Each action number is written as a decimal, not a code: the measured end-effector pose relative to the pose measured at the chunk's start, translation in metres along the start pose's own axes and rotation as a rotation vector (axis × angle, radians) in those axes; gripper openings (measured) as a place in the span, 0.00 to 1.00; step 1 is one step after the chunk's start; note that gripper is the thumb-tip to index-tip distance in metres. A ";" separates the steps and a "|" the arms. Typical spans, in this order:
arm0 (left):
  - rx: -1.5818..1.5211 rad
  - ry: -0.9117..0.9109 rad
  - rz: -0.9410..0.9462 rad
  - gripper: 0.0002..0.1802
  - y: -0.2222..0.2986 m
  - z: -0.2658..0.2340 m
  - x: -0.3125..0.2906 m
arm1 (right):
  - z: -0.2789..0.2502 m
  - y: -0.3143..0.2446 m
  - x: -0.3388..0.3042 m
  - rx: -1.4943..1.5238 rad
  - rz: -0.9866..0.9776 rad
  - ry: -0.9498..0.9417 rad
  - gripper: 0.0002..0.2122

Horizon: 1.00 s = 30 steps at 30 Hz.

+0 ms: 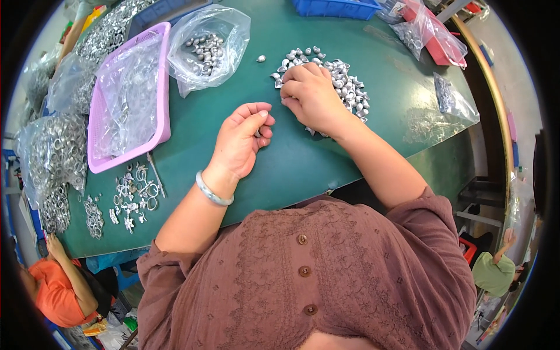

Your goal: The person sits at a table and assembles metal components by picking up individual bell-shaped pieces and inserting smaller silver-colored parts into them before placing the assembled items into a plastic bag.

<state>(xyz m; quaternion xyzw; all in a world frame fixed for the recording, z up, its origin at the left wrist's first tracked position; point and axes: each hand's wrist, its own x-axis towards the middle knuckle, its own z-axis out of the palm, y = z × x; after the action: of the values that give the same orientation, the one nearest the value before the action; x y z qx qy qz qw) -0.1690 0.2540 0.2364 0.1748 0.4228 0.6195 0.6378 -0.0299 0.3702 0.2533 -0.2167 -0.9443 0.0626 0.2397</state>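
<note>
A heap of small silver metal pieces point(352, 90), rounded with pointed ends, lies on the green table. My right hand point(314, 99) reaches over the left part of this heap, fingers bent down and thumb drawn in toward them; whatever is under the fingertips is hidden. To the left and nearer to me, my left hand point(242, 137) is raised above the table with its fingers curled and thumb pressed on the index finger. A bit of grey shows in its curl, too small to name. One loose silver piece point(261, 59) lies apart, left of the heap.
An open clear bag point(233, 35) holds similar pieces, beside a pink basket point(163, 111) with plastic bags. Metal rings and small castings point(137, 192) lie front left. Blue bin point(338, 8) and red bin point(438, 49) stand at the back. Other people sit at both sides.
</note>
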 end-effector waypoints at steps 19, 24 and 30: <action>0.160 -0.202 0.055 0.12 0.000 0.014 -0.016 | -0.024 -0.034 -0.031 0.576 -0.034 0.303 0.09; 0.212 -0.213 0.057 0.12 -0.001 0.015 -0.016 | -0.025 -0.034 -0.033 0.545 -0.024 0.285 0.09; 0.222 -0.176 0.069 0.11 0.000 0.013 -0.015 | -0.026 -0.033 -0.035 0.620 0.037 0.227 0.07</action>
<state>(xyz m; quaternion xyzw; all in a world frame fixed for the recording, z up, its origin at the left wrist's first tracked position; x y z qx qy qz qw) -0.1570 0.2435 0.2489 0.3123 0.4249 0.5730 0.6274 -0.0018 0.3255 0.2686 -0.1562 -0.8435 0.3268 0.3966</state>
